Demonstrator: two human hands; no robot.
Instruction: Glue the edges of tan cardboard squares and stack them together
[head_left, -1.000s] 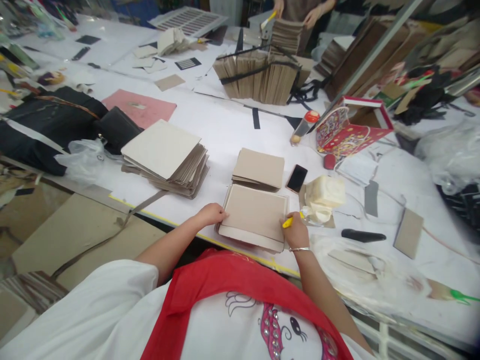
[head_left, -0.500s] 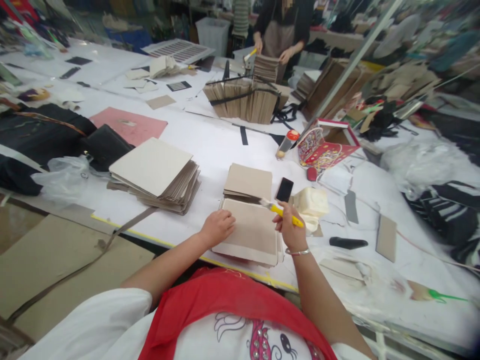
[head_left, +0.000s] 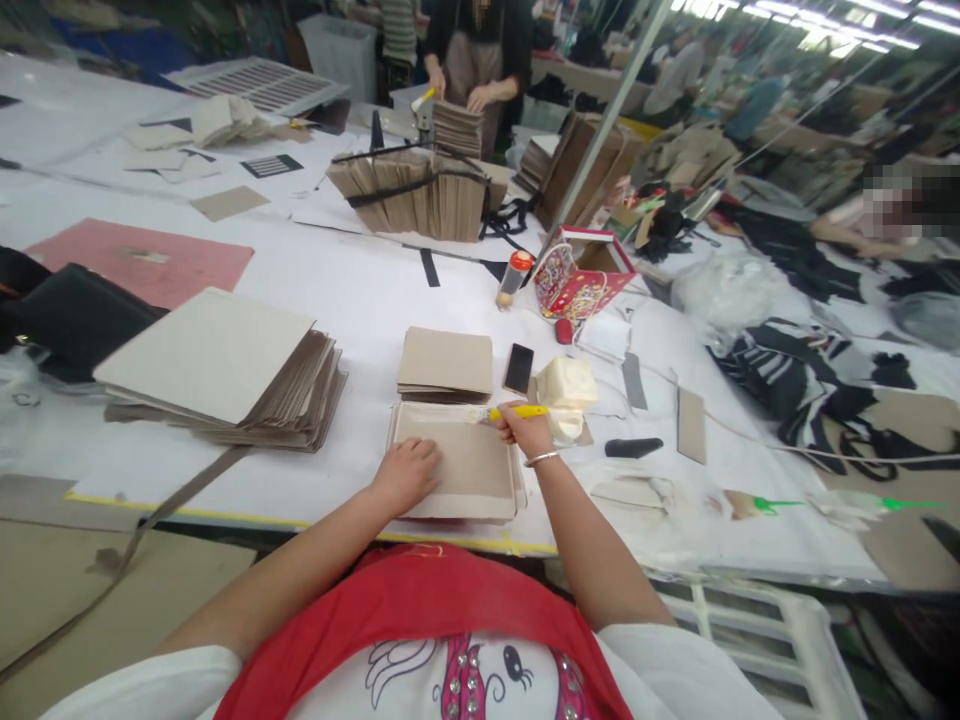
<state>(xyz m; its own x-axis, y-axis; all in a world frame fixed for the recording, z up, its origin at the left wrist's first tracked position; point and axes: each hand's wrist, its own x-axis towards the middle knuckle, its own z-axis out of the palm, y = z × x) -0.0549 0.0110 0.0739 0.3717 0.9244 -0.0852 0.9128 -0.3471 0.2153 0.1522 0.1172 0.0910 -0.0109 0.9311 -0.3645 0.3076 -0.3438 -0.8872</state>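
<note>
A yellow-handled brush (head_left: 517, 412) is gripped in my right hand (head_left: 527, 432), its bristles lying on the far edge of the top board of a near stack (head_left: 472, 465). Flat on that board's left side rests my left hand (head_left: 407, 475), fingers spread and holding nothing. Just beyond is a smaller stack of brown boards (head_left: 445, 362). To the left stands a taller, uneven stack with a pale top sheet (head_left: 210, 355). A cream plastic container (head_left: 567, 384) sits right of my right hand, beside a black phone (head_left: 518, 369).
A red patterned bag (head_left: 581, 280) and a red-capped jar (head_left: 514, 278) stand farther back. Strapped brown pieces (head_left: 420, 195) lie across the table, where another person holds a brush. Black fabric (head_left: 787, 385) is piled at the right. A slanted metal pole (head_left: 615, 105) rises behind the bag.
The view has turned to the right. My right hand has brought the brush left across the board's far edge, its handle now nearly level. My left hand lies flatter on the board.
</note>
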